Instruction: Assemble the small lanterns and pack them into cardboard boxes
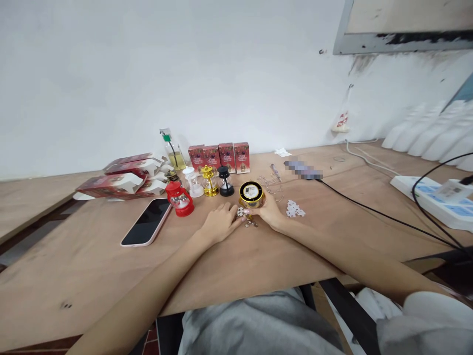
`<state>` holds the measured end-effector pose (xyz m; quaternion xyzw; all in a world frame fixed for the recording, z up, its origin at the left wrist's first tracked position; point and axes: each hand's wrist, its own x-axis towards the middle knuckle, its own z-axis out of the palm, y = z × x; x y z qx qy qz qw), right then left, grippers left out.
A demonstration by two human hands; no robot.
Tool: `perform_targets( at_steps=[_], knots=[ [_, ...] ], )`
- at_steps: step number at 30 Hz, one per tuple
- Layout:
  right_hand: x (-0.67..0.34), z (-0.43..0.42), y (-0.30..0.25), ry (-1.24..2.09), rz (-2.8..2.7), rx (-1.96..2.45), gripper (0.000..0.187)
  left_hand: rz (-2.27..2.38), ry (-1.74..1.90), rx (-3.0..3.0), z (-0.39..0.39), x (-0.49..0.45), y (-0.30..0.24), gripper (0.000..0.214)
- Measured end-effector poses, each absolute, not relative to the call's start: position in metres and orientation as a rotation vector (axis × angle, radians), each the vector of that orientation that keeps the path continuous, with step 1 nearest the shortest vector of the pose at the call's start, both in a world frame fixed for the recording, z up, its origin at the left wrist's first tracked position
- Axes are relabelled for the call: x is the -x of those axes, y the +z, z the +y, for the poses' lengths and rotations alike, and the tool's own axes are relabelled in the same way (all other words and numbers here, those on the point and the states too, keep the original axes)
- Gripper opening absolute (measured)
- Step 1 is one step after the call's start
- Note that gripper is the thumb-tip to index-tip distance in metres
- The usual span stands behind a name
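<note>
My right hand [272,212] is closed around a small gold lantern [244,202], tipped so that its black-ringed round base faces me. Beside it, my left hand [220,222] lies on the table with fingers spread, the tips at a small group of silver button cells [240,212]. More button cells [251,224] lie loose just below the lantern. To the left stand a red lantern [180,199], a white one [193,182], another gold one [210,183] and a black one [226,183]. A darker lantern [171,175] is partly hidden behind the red one.
A phone [148,223] lies left of my left hand. Open red cartons [121,180] and several upright red boxes [242,158] stand behind. White tabs [294,209], a screwdriver [275,171] and a corded tool [303,169] lie right. A power strip [436,201] sits far right.
</note>
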<state>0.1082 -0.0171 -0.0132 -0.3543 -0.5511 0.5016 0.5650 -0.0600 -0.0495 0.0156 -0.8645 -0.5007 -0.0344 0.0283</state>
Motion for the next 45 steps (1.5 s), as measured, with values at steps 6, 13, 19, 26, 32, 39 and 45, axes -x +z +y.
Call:
perform_targets(
  at_steps=[6,13,19,26,32,39,45],
  knots=[
    [-0.109,-0.016,-0.015,1.166,-1.300,0.866,0.062,-1.480,0.082,2.584,-0.046,0.057,0.017,0.033],
    [-0.109,-0.018,-0.011,1.202,-1.263,0.860,0.063,-1.448,0.103,2.577,-0.049,0.059,0.020,0.023],
    [-0.110,-0.019,-0.010,1.206,-1.274,0.872,0.062,-1.634,-0.072,2.600,-0.050,0.061,0.018,0.027],
    [-0.110,-0.019,-0.012,1.208,-1.273,0.860,0.059,-1.703,-0.334,2.671,-0.043,0.054,0.009,0.037],
    [-0.110,-0.019,-0.010,1.209,-1.276,0.874,0.059,-1.635,-0.352,2.704,-0.039,0.055,0.008,0.028],
    [-0.110,-0.019,-0.010,1.206,-1.283,0.889,0.062,-1.605,-0.524,2.809,-0.035,0.062,0.005,0.021],
    [-0.110,-0.018,-0.010,1.200,-1.278,0.867,0.062,-1.606,-0.781,2.866,-0.028,0.068,-0.005,0.019]
  ],
)
